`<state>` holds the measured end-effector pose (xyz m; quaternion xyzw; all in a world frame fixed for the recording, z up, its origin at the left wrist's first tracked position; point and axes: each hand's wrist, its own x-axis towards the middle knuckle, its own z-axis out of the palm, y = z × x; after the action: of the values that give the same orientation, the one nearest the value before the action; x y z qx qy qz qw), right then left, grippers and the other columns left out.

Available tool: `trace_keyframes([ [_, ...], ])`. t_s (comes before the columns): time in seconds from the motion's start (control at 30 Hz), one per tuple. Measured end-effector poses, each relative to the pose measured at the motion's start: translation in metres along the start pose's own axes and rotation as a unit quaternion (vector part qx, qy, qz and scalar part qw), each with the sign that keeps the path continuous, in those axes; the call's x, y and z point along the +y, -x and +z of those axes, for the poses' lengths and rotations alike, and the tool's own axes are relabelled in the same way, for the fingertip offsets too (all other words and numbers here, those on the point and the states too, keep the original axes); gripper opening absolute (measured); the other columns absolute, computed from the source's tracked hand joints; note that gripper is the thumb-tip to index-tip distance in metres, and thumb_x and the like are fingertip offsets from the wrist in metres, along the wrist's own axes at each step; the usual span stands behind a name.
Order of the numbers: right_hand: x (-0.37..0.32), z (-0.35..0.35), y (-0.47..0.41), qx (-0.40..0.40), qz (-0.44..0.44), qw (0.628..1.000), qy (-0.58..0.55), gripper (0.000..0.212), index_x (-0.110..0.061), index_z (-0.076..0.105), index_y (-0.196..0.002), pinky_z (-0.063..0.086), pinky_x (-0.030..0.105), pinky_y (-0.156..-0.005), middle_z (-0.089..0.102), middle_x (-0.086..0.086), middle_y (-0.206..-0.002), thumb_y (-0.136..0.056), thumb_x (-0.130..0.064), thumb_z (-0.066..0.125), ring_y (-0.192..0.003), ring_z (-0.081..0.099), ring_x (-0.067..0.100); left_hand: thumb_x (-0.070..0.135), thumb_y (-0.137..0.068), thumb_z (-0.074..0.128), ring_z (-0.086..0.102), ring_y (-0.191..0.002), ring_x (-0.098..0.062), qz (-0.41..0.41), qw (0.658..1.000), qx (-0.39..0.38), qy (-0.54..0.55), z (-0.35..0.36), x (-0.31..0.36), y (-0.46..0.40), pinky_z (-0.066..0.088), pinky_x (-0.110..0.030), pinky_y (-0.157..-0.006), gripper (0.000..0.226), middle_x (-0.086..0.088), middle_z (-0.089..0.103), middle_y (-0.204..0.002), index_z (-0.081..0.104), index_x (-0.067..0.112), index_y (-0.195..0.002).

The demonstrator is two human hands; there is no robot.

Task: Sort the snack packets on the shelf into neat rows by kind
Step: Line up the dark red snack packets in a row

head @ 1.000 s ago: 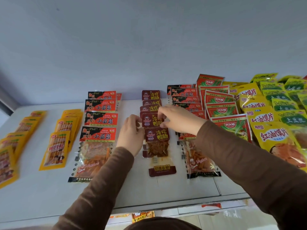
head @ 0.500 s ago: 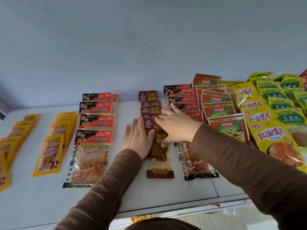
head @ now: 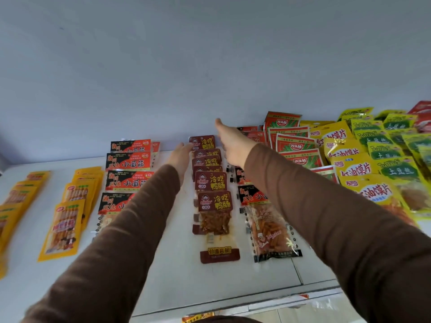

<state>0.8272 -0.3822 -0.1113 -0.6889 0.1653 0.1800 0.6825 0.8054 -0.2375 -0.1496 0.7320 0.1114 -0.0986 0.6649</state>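
Apparently flat hands (head: pixel 179 157) (head: pixel 233 143) flank maroon packets (head: pixel 213 180) (labelled 冷吃鸭肠).

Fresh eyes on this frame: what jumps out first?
Two brown-sleeved arms reach to the back of the white shelf, the left hand and right hand flat either side of the dark-red packet row at centre. At far right, a crowded mass of yellow and green packets dominates; orange packets line the left.
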Motion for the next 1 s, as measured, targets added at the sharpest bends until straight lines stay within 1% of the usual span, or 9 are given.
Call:
trace_keyframes([
  [0.07,0.006,0.006,-0.014,0.012,0.016,1.0,-0.012,0.082,-0.016,0.016,-0.158,0.025,0.046,-0.119,0.021,0.009,-0.163,-0.096,-0.067,0.034,-0.148,0.026,0.029,0.025,-0.104,0.045,0.072,-0.088,-0.01,-0.014,0.999,-0.004,0.043,0.009,0.0,-0.003,0.056,-0.014,-0.068,0.015,-0.012,0.061,-0.113,0.056,0.019,-0.098],
  [0.13,0.01,0.009,-0.024,0.008,0.027,0.999,-0.025,0.078,-0.015,0.031,-0.153,0.038,0.05,-0.112,0.04,0.014,-0.154,-0.095,-0.067,0.035,-0.136,0.045,0.032,0.026,-0.106,0.042,0.069,-0.052,-0.006,-0.025,0.997,-0.017,0.071,0.014,-0.003,-0.005,0.051,-0.017,-0.043,0.019,-0.007,0.064,-0.091,0.053,0.011,-0.104],
  [0.43,0.011,0.008,-0.013,0.002,0.021,0.999,-0.05,0.08,-0.015,0.036,-0.149,0.044,0.049,-0.107,0.052,0.016,-0.143,-0.091,-0.071,0.041,-0.125,0.057,0.032,0.028,-0.106,0.042,0.073,-0.068,-0.012,-0.022,0.989,-0.073,0.128,0.013,-0.009,-0.004,0.058,-0.026,-0.059,0.017,-0.008,0.066,-0.097,0.053,0.014,-0.107],
  [0.5,0.007,0.005,0.002,0.003,0.008,0.998,-0.065,0.073,-0.013,0.039,-0.146,0.052,0.041,-0.098,0.057,0.017,-0.137,-0.095,-0.065,0.041,-0.117,0.061,0.028,0.031,-0.107,0.039,0.07,-0.101,-0.003,0.003,0.994,-0.055,0.096,0.009,-0.013,0.002,0.055,-0.02,-0.08,0.026,-0.005,0.062,-0.124,0.053,0.017,-0.123],
  [0.6,0.004,0.0,0.033,-0.022,-0.003,0.998,-0.051,0.073,-0.012,0.03,-0.152,0.048,0.025,-0.084,0.049,0.0,-0.137,-0.099,-0.06,0.04,-0.109,0.052,0.007,0.038,-0.107,0.037,0.026,-0.15,-0.018,0.033,0.999,-0.008,0.025,-0.003,-0.032,0.031,0.025,-0.032,-0.117,0.052,-0.001,0.025,-0.164,0.029,0.023,-0.156],
  [0.73,0.017,-0.003,0.072,-0.078,-0.015,0.997,-0.01,0.065,-0.017,0.03,-0.153,0.035,0.026,-0.099,0.043,-0.008,-0.145,-0.101,-0.056,0.038,-0.127,0.045,0.01,0.041,-0.106,0.039,0.045,-0.119,0.021,0.056,0.997,-0.035,0.027,-0.011,-0.065,0.096,0.038,-0.007,-0.096,0.055,0.019,0.037,-0.155,0.02,0.033,-0.158],
  [0.83,0.031,-0.004,0.098,-0.095,-0.068,0.99,0.074,0.058,-0.024,0.031,-0.153,0.031,0.026,-0.105,0.043,-0.012,-0.146,-0.102,-0.052,0.039,-0.131,0.045,0.008,0.026,-0.109,0.036,0.053,-0.084,0.033,0.078,0.993,-0.064,0.067,-0.005,-0.079,0.123,0.041,0.004,-0.066,0.054,0.047,0.061,-0.104,0.016,0.025,-0.158],
  [0.9,0.042,-0.008,0.108,-0.087,-0.167,0.946,0.262,0.054,-0.027,0.03,-0.153,0.032,0.029,-0.109,0.04,-0.006,-0.154,-0.104,-0.046,0.04,-0.137,0.044,0.015,0.026,-0.108,0.037,0.052,-0.087,0.033,0.077,0.991,-0.063,0.089,-0.001,-0.085,0.127,0.042,0.004,-0.069,0.053,0.039,0.056,-0.121,0.018,0.024,-0.158],
  [1.0,0.07,-0.017,0.117,-0.065,-0.307,0.759,0.57,0.061,-0.023,0.034,-0.152,0.038,0.033,-0.109,0.046,-0.002,-0.15,-0.098,-0.048,0.049,-0.134,0.047,0.019,0.026,-0.108,0.038,0.055,-0.092,0.03,0.077,0.989,-0.057,0.115,0.0,-0.089,0.125,0.044,0.002,-0.07,0.052,0.031,0.046,-0.128,0.022,0.025,-0.158],
])
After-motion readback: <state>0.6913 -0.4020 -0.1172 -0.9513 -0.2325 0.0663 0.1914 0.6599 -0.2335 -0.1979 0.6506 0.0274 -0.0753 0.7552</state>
